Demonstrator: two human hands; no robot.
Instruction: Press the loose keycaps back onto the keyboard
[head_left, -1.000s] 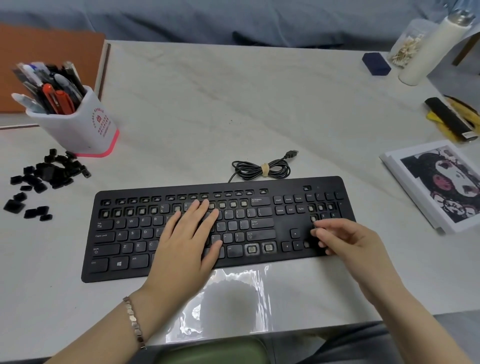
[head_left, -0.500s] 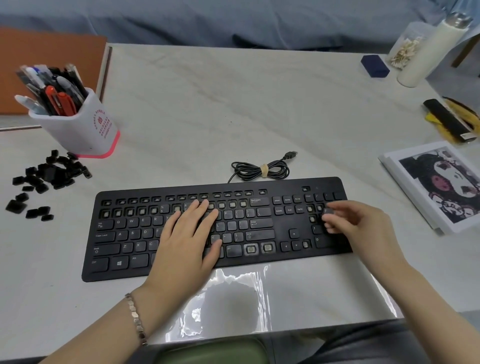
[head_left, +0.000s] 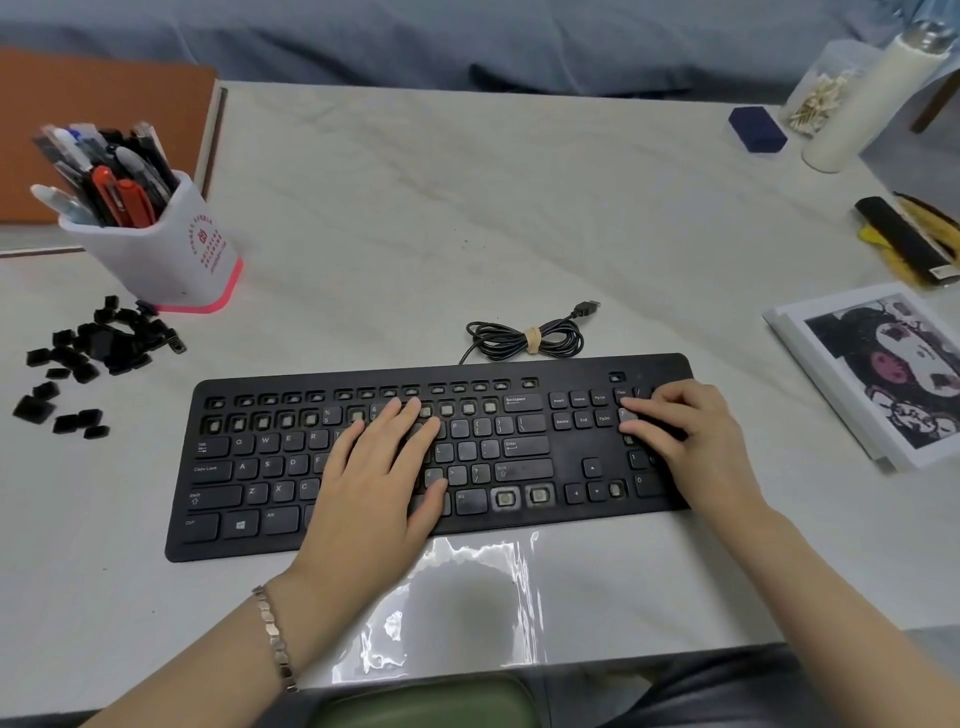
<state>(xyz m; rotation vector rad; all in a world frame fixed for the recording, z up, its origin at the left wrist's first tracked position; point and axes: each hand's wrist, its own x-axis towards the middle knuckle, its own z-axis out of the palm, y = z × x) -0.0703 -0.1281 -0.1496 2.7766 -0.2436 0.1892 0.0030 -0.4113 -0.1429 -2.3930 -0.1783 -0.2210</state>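
keyboard (head_left: 566, 452) long axis left-right, left hand (head_left: 374, 478) flat on keys, grip released, right hand (head_left: 691, 436) grip pinching keycap (head_left: 627, 414)

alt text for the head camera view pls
A person's left hand lies flat across the middle of a black keyboard with many empty key sockets, while the right hand presses bent fingers onto the number pad. Loose keycaps lie scattered at far left, in front of a pen cup.
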